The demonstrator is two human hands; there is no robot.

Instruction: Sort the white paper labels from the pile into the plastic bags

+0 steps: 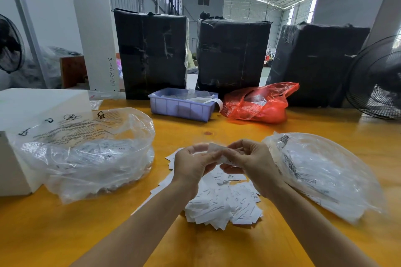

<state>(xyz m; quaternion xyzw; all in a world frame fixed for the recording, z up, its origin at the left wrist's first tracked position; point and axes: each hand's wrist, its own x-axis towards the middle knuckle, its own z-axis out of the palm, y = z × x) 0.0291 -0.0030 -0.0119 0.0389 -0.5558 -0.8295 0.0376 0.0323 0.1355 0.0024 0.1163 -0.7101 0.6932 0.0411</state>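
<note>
A pile of white paper labels (219, 204) lies on the yellow table (195, 245) in front of me. Above the pile, my left hand (191, 163) and my right hand (252, 162) meet, and both pinch a white label (217, 147) held between them. A clear plastic bag (86, 154) with labels inside stands open to the left of the pile. Another clear plastic bag (325, 171) with labels lies to the right.
A white box (32, 110) sits at the far left behind the left bag. A purple bin (182, 106) and a red plastic bag (258, 104) stand further back. Three black wrapped bales (152, 52) line the far edge. A fan (377, 80) stands at the right.
</note>
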